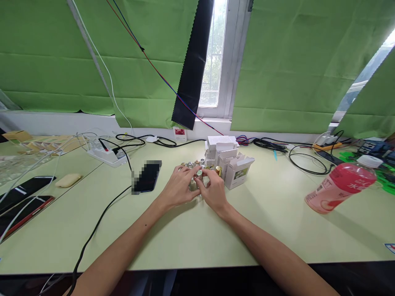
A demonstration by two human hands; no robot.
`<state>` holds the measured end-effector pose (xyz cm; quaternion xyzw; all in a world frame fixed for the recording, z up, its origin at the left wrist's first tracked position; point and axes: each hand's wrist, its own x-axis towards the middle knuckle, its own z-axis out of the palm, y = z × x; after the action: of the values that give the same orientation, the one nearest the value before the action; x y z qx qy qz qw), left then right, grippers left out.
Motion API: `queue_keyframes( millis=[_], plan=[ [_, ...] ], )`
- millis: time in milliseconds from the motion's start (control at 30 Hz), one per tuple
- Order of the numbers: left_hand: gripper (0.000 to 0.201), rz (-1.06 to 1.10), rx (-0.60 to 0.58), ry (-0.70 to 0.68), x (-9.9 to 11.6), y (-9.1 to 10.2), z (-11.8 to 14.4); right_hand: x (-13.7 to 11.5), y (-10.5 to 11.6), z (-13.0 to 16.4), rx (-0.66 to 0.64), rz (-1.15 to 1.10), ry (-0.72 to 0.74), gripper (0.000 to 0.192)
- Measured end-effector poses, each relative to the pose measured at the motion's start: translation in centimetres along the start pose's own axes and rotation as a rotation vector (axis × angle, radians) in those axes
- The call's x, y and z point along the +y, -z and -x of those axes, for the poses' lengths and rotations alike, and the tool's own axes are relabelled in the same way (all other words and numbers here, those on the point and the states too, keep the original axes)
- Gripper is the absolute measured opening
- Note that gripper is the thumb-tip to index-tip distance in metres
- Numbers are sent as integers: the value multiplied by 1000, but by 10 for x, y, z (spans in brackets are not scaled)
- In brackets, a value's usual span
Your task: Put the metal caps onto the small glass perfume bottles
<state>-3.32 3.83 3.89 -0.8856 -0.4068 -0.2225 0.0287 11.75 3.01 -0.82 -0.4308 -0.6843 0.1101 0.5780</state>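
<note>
Backed by green curtains (308, 61) and a bright strip of window (212, 57); laid out on a pale, smooth table (247, 250); beside white cartons (239, 174), curved inward with left hand (179, 185), cannot tell whether gripping; bent closed with right hand (215, 192), seemingly pinching a silver-capped vial (200, 174) amid other vials (219, 170) at mid-table; expect light weight, stiff, slippery walls, breakage if glass; grasp low around the sides.

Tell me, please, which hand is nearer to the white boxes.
Right: the right hand is just in front and left of the white boxes, while the left hand is farther to their left.
</note>
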Motion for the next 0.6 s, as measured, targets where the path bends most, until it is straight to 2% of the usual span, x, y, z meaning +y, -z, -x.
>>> queue_keyframes(
  millis=[600],
  plan=[
    [60, 2, 0, 10, 0, -1, 0, 2, -2, 1, 15, -12, -32, 14]
  ],
)
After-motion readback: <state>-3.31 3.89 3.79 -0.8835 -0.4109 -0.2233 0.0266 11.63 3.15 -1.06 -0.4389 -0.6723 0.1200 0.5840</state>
